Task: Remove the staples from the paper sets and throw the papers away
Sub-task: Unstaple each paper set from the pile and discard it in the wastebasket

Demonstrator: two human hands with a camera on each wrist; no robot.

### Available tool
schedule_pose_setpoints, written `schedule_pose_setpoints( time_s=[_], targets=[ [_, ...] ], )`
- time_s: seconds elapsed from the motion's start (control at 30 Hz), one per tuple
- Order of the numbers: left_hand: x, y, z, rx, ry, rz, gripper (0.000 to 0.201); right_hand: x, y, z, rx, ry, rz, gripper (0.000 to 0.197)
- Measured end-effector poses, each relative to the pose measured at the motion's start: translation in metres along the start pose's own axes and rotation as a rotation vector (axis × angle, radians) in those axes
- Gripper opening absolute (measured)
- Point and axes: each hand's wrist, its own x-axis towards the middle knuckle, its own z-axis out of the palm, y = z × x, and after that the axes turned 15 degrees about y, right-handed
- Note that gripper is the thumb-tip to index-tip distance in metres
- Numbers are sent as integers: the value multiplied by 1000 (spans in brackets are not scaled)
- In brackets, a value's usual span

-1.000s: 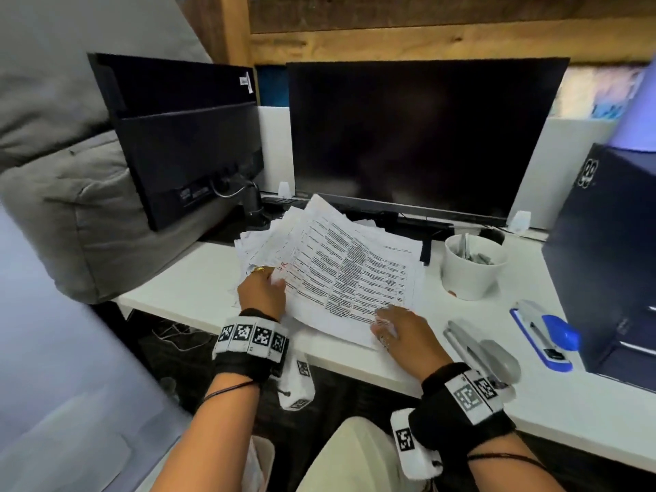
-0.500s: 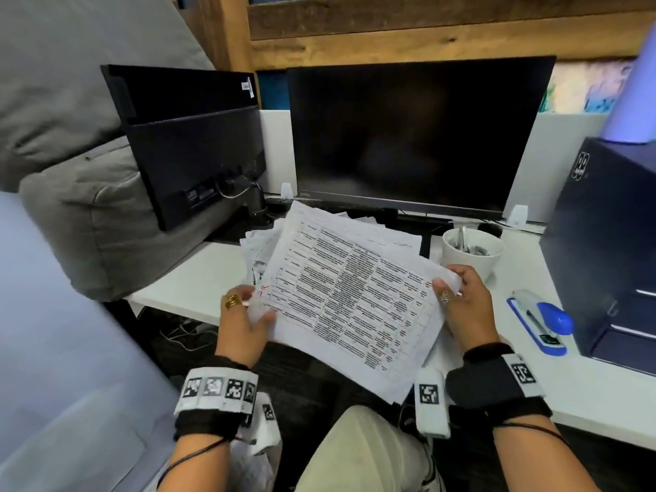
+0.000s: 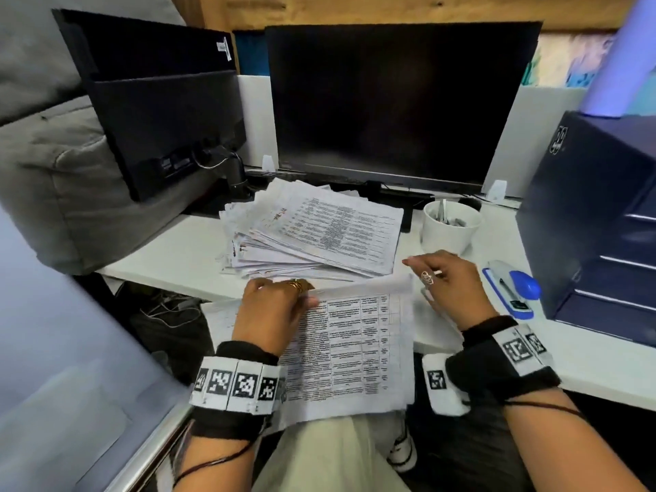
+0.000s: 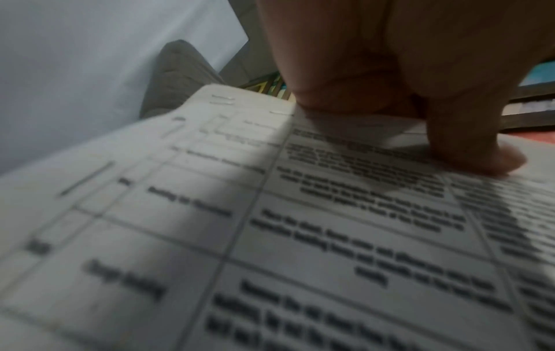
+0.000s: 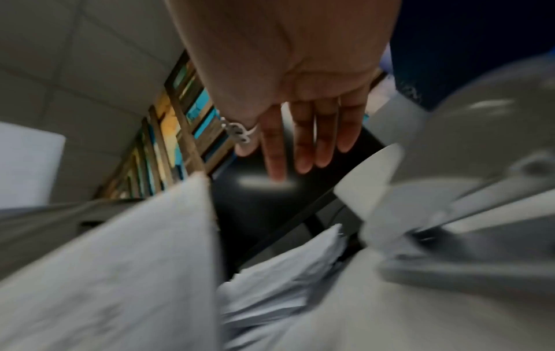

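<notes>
My left hand (image 3: 284, 307) pinches a stapled paper set (image 3: 358, 353) at its top left corner and holds it over my lap at the desk edge. In the left wrist view my thumb (image 4: 468, 142) presses on the printed page (image 4: 300, 237), and small staples (image 4: 222, 99) show near the top edge. My right hand (image 3: 440, 275) hovers over the desk beside the set's top right corner. Its fingers (image 5: 303, 142) are straight and hold nothing. A thick pile of paper sets (image 3: 319, 232) lies on the desk (image 3: 170, 250) behind.
A white cup (image 3: 449, 229) with small metal tools stands right of the pile. A blue stapler (image 3: 511, 289) lies beside a dark blue box (image 3: 596, 225). A blurred grey stapler (image 5: 480, 190) lies under my right wrist. Two dark monitors (image 3: 401, 101) stand at the back.
The paper set came down from above the pile toward my lap. My right hand let go of its right edge and now hovers open over the desk.
</notes>
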Motion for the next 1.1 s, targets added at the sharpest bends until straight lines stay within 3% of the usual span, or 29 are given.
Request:
schedule_pose_setpoints(
  time_s=[0.03, 0.1, 0.13, 0.2, 0.3, 0.4, 0.43, 0.57, 0.63, 0.7, 0.77, 0.87, 0.97, 1.1],
  targets=[
    [-5, 2, 0, -21, 20, 26, 21, 6, 9, -6, -141, 41, 5, 28],
    [-11, 9, -2, -41, 79, 92, 58, 14, 23, -18, -441, 75, 97, 42],
    [-11, 11, -4, -24, 105, 119, 75, 14, 29, -20, -572, 10, 193, 52],
    [-11, 13, -7, 17, 132, 152, 86, 10, 37, -18, -712, -225, 376, 68],
    [-13, 14, -7, 46, 144, 137, 76, 5, 40, -15, -628, -342, 506, 69],
    [-16, 18, -6, 64, 29, 83, 34, 4, 32, -16, -484, -293, 564, 67],
    [-16, 19, -7, 76, 4, 53, 32, 5, 28, -16, -384, -240, 575, 65],
    [-17, 27, -12, 73, -23, 25, 32, 0, -16, -19, 129, 61, 443, 42],
    [-16, 34, -17, 49, -13, -17, 50, -9, -45, -18, 313, 134, 309, 41],
    [-13, 41, -22, 27, -29, -31, 72, -18, -64, -10, 440, 106, 215, 50],
    [-12, 48, -25, 17, -32, 5, 79, -29, -76, 3, 563, 10, 207, 52],
    [-11, 54, -26, 35, -62, 12, 72, -39, -81, 21, 536, -55, 132, 52],
    [-11, 60, -31, 124, -106, -41, 30, -47, -78, 31, 503, 7, 104, 47],
    [-13, 65, -28, 84, -113, -85, 51, -54, -70, 35, 420, 117, 64, 42]
  ],
)
